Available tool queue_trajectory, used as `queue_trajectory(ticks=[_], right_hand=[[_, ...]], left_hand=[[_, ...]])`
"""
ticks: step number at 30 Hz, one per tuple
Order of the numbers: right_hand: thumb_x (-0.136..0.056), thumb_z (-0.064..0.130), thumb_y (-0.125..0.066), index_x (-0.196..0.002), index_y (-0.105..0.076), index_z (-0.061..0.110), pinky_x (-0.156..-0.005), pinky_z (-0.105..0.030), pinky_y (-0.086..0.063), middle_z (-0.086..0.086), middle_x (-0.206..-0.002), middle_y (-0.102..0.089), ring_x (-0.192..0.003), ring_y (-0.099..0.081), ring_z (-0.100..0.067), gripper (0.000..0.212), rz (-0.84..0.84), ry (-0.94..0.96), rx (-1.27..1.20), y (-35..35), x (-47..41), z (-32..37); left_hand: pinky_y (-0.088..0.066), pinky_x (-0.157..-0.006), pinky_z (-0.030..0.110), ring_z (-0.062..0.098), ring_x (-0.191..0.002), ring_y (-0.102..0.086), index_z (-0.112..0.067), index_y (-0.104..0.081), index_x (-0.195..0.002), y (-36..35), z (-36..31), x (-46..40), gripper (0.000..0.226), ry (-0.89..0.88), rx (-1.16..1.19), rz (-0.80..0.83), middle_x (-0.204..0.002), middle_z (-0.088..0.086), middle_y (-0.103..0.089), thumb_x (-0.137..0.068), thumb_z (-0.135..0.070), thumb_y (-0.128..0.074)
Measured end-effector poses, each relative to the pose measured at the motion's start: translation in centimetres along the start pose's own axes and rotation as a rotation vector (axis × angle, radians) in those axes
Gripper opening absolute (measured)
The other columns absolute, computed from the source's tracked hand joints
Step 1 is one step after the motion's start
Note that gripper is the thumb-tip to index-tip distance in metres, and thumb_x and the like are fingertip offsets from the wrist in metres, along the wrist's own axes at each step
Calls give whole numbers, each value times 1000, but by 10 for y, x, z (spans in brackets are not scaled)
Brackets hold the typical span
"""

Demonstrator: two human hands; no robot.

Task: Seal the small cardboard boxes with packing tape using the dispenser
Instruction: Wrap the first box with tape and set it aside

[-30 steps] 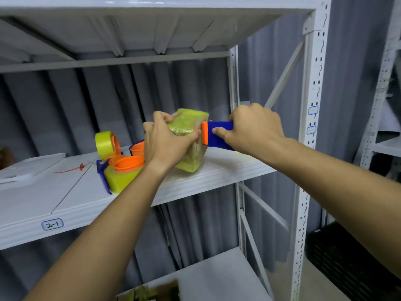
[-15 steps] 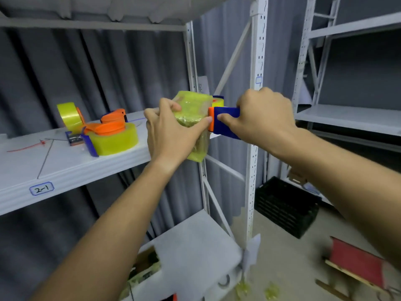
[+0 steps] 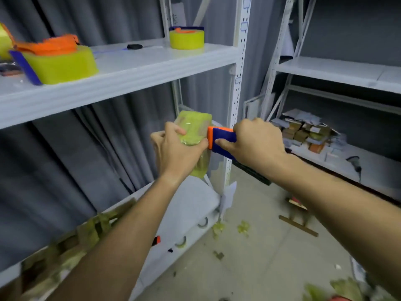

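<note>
My left hand (image 3: 178, 148) grips a small cardboard box (image 3: 193, 130) wrapped in yellow-green tape, held in the air below the upper shelf. My right hand (image 3: 253, 142) grips the blue and orange tape dispenser (image 3: 219, 139), whose orange end presses against the box's right side. The rest of the dispenser is hidden behind my right hand.
The white upper shelf (image 3: 130, 72) carries two more dispensers with yellow tape rolls (image 3: 58, 61) (image 3: 186, 38). The lower shelf (image 3: 188, 205) holds taped boxes (image 3: 65, 246) at the left. Tape scraps (image 3: 243, 228) litter the floor. A second rack at the right holds piled boxes (image 3: 303, 131).
The view has swung down and right. My hands, the box and the dispenser have come off the upper shelf and now sit below it, with the same grips.
</note>
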State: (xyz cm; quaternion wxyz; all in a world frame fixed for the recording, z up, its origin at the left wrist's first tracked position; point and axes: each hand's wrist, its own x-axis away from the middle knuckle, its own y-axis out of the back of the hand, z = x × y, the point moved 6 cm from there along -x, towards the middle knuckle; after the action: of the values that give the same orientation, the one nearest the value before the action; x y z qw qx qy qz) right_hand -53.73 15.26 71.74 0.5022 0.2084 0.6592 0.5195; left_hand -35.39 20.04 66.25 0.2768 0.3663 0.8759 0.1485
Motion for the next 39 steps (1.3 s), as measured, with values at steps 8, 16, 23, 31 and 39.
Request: queue_trajectory(ticks=[8, 16, 23, 31, 39], right_hand=[[-83, 48, -59, -62, -39, 18, -44, -26, -21, -1, -58, -42, -47, -38, -20, 42, 232, -39, -47, -150, 19, -4], [-96, 46, -52, -79, -53, 15, -54, -31, -38, -6, -75, -57, -65, -56, -29, 34, 367, -11, -145, -306, 18, -3], [-100, 46, -47, -83, -40, 23, -50, -30, -27, 3, -63, -40, -60, -45, -26, 30, 365, 68, -221, -436, 6, 5], [-100, 46, -48, -92, -56, 18, -51, -29, -32, 5, -62, -38, -59, -43, -21, 30, 462, 61, -315, -561, -18, 5], [-101, 45, -49, -87, -50, 17, -58, -32, -39, -2, -70, -47, -65, -50, -27, 31, 491, 56, -299, -639, -59, -17]], left_hand=[[-28, -63, 5, -38, -89, -26, -37, -52, -86, -68, 119, 12, 43, 199, -52, 100, -114, -5, -39, -54, -46, -81], [-33, -58, 4, -5, -82, -52, -37, -55, -82, -145, 235, 15, 43, 327, -116, 92, -111, -12, -33, -59, -50, -89], [-36, -55, 8, 3, -79, -55, -38, -55, -85, -207, 339, 9, 48, 429, -165, 27, -114, -3, -42, -58, -58, -89], [-35, -61, 2, 11, -80, -55, -22, -60, -98, -267, 441, -22, 60, 474, -205, -35, -111, 6, -55, -61, -60, -87], [-37, -59, -3, 3, -72, -45, -15, -59, -110, -320, 503, -47, 73, 525, -259, -108, -109, 6, -51, -62, -63, -85]])
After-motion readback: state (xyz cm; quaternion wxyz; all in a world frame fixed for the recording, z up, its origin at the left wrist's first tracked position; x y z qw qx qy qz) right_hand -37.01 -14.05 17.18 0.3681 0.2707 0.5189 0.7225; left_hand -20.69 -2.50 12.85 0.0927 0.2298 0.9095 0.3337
